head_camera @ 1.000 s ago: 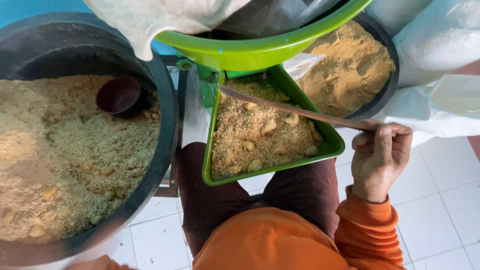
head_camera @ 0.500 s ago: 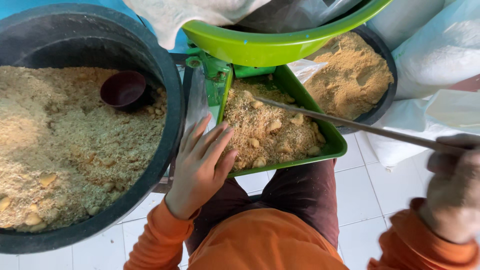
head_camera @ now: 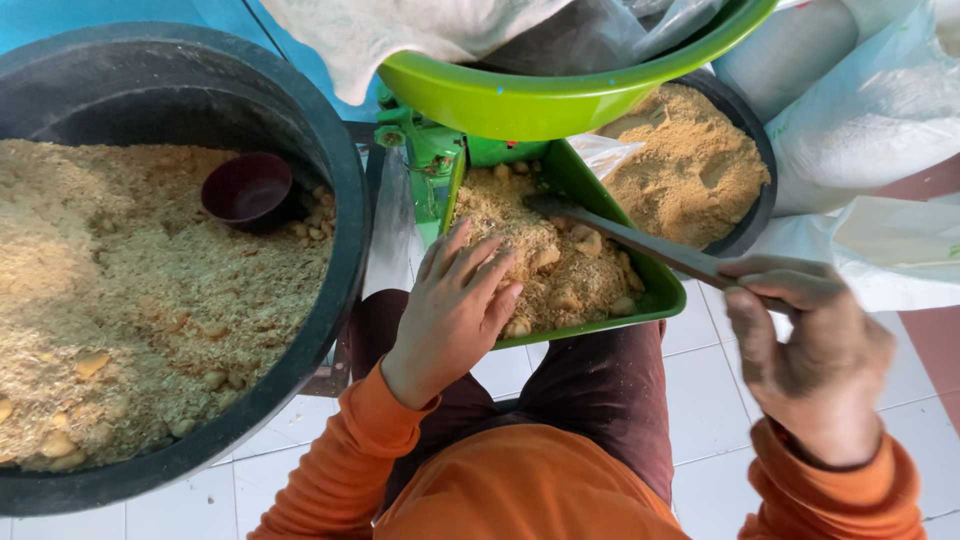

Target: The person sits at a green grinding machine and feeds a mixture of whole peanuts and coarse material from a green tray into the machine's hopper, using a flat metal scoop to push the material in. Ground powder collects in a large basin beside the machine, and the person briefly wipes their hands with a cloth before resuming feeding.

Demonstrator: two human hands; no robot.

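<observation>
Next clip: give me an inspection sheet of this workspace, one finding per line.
Surface: white tiled floor.
Job's things: green tray of tan crumbly meal; flat stick resting in it.
Clutter: black tub of meal with a dark red cup; second black tub; green basin; white sacks.
Hands: left hand flat on the tray's meal; right hand gripping the stick.
Cables: nothing seen.
Surroundings: blue surface at top left.

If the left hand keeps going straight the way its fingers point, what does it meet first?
Probably the tan crumbly meal heaped in the green tray; the left hand already has its fingertips at that pile's near edge.
</observation>
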